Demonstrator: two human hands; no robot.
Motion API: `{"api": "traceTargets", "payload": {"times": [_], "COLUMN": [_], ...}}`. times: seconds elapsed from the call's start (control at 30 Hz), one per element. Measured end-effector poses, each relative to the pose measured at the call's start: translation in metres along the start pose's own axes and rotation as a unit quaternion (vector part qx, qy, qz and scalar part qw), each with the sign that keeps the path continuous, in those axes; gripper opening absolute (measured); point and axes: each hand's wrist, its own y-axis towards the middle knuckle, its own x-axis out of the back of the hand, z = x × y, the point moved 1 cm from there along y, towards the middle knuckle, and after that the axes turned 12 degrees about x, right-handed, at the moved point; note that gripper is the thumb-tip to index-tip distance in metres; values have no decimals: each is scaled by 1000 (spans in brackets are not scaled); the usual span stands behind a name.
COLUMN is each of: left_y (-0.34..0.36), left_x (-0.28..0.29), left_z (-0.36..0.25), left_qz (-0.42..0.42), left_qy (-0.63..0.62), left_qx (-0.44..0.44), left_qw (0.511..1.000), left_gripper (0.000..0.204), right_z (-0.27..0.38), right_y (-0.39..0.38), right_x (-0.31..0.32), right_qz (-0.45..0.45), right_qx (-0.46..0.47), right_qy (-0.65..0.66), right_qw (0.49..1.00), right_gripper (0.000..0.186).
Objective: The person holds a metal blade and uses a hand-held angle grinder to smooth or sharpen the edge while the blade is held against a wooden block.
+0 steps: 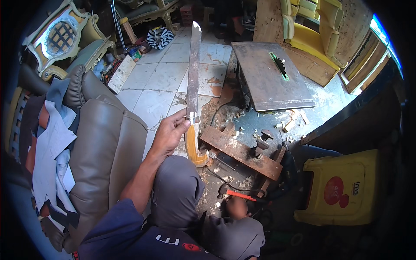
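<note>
Machete (pixel 193 73), long blade upright, tip pointing away from the person toward the tiled floor (pixel 160 76), yellow handle hanging below. Left hand (pixel 170 132) pinches it with fingers (pixel 181 124) closed at the blade-handle joint. Right hand (pixel 236 207) low by the knee, near an orange-handled tool (pixel 241 196); finger state cannot be told. Plank (pixel 240 151) lies just right.

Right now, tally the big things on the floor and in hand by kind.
Machete, held in the left hand: 1
Table saw: 1
Yellow plastic stool: 1
Grey leather armchair: 1
Total: 4
</note>
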Motion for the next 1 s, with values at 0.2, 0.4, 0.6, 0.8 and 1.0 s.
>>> {"api": "traceTargets", "payload": {"times": [0.2, 0.4, 0.6, 0.8, 1.0], "left_y": [-6, -3, -4, 3, -2], "left_x": [10, -11, -5, -16, 4], "left_z": [0, -16, -3, -14, -8], "left_qz": [-31, -23, 45, 105, 204], "left_qy": [-4, 11, -46, -271, -324], "left_qx": [-22, -36, 18, 37, 178], "left_qw": [999, 999, 998, 956, 907], "left_gripper": [46, 44, 48, 53, 55], "right_z": [10, -7, 179, 254, 287], "right_y": [-3, 14, -7, 1, 5], "right_x": [-8, 8, 140, 172, 177], "right_qz": [11, -40, 10, -13, 43], "right_qx": [19, 241, 323, 386, 356], "right_qy": [19, -9, 499, 344, 506], "right_qw": [1000, 970, 804, 856, 785], "right_gripper": [39, 43, 54, 52, 50]}}
